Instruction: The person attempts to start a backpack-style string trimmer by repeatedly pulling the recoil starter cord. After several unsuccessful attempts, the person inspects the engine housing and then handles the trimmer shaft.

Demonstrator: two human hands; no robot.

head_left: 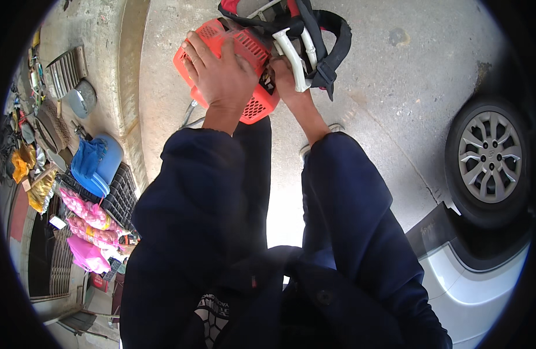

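A small engine with a slotted orange-red plastic housing (pixel 260 108) stands in front of me at the top of the head view. It is joined to a frame of white tubes (pixel 290 55) with black padded straps (pixel 339 41), like a backpack power unit. My left hand (pixel 224 78) lies on top of the housing, its fingers spread out. Between the housing and the white tubes reaches my right hand (pixel 284 77). Its fingers are mostly hidden there, so what they touch does not show.
A car wheel (pixel 490 156) and white bodywork (pixel 477 291) stand close on the right. Along the left, past a concrete ledge (pixel 131 70), sit a blue tub (pixel 109 160), pink bags (pixel 84 209), a dustpan-like scoop (pixel 83 99) and scattered clutter.
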